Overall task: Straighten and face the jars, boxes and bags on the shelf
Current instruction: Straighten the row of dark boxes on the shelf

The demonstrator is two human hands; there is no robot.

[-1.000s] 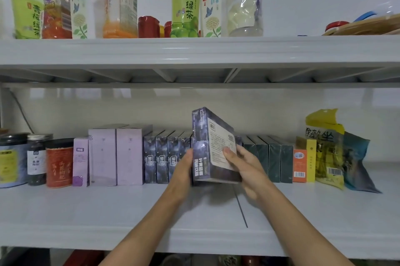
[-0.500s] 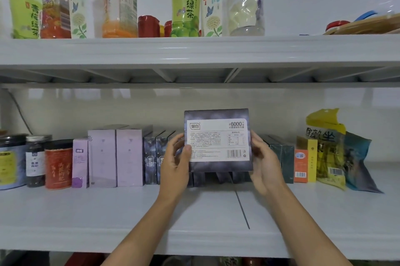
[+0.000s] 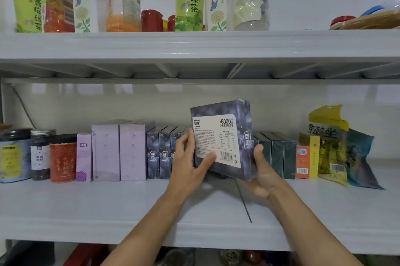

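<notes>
purple box now tilted, spine rightward

held box hides boxes behind; label small print too small to read.

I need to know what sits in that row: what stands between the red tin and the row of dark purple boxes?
In the head view, three pale purple boxes: one small box beside the red tin, then two tall boxes reaching the dark purple boxes.
</notes>
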